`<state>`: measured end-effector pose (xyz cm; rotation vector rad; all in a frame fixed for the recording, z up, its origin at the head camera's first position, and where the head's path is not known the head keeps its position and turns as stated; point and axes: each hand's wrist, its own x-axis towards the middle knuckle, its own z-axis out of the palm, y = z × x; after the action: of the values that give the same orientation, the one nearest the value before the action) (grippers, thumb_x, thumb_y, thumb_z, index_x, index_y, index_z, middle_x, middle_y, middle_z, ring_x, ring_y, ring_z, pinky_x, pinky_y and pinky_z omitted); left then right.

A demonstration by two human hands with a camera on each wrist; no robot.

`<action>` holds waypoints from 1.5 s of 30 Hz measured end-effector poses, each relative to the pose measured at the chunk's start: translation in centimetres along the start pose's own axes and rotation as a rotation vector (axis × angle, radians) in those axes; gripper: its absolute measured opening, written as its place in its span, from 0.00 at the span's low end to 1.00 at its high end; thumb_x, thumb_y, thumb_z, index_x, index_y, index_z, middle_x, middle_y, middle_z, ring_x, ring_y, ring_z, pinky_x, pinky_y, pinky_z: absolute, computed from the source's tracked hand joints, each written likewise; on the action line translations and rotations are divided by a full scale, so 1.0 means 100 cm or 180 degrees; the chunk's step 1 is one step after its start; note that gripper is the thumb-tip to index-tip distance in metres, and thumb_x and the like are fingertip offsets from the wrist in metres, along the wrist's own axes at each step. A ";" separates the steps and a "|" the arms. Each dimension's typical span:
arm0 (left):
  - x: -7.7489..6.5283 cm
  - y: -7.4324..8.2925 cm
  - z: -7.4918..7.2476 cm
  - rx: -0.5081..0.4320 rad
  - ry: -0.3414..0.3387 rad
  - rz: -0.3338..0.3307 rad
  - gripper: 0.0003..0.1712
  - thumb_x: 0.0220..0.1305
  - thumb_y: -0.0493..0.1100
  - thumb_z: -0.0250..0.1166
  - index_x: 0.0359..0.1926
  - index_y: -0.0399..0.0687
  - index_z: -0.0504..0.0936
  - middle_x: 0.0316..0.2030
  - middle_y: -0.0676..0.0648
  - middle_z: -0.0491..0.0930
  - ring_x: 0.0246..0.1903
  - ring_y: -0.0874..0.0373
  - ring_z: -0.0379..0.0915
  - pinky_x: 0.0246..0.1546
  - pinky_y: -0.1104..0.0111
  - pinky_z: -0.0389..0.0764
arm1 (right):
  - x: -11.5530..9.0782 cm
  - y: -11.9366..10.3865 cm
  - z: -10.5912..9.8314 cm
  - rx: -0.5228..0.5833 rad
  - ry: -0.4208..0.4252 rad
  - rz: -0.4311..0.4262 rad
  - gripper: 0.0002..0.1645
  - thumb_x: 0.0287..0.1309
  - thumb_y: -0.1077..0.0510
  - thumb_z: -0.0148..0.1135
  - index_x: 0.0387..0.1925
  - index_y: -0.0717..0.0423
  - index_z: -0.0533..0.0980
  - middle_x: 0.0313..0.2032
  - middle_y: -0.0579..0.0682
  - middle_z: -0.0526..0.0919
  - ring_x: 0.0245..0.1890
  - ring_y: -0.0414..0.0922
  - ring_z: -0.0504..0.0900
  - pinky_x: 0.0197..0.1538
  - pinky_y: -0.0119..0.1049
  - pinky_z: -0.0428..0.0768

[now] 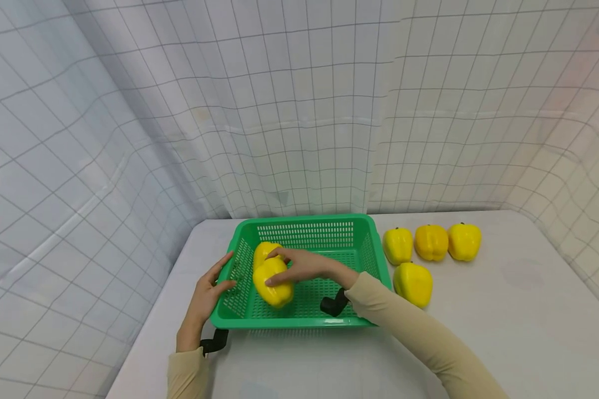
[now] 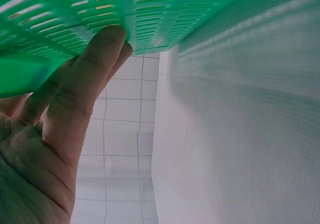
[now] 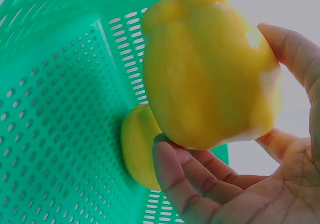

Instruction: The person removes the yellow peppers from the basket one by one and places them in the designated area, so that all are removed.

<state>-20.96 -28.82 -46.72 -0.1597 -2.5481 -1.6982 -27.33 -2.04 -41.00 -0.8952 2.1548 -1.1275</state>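
Note:
A yellow bell pepper (image 1: 273, 284) is held in my right hand (image 1: 301, 265), thumb on one side and fingers on the other, over the left part of a green plastic basket (image 1: 299, 322). In the right wrist view the held bell pepper (image 3: 210, 74) hangs above the basket floor. Behind it another yellow bell pepper (image 1: 265, 252) lies inside, partly hidden. My left hand (image 1: 207, 293) grips the basket's left rim, thumb on the inner side and fingers outside. In the left wrist view, the fingers (image 2: 82, 84) touch the slotted outer wall.
To the right of the basket, several yellow bell peppers sit on the white table (image 1: 519, 310): one (image 1: 413, 284) nearer the front, others in a back row, such as the rightmost (image 1: 464, 242). A white grid-patterned curtain (image 1: 319, 111) hangs behind and at the sides.

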 end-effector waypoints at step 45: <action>0.000 0.000 -0.001 0.0058 -0.0049 0.0053 0.38 0.63 0.35 0.59 0.72 0.54 0.59 0.67 0.38 0.58 0.50 0.42 0.70 0.38 0.65 0.77 | -0.073 0.005 -0.039 0.0773 0.1537 -0.0101 0.35 0.51 0.43 0.69 0.58 0.48 0.68 0.50 0.51 0.71 0.46 0.52 0.69 0.39 0.41 0.77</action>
<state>-20.96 -28.89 -46.70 -0.1932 -2.5650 -1.6739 -25.65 5.58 -38.34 -0.5913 2.3014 -1.7191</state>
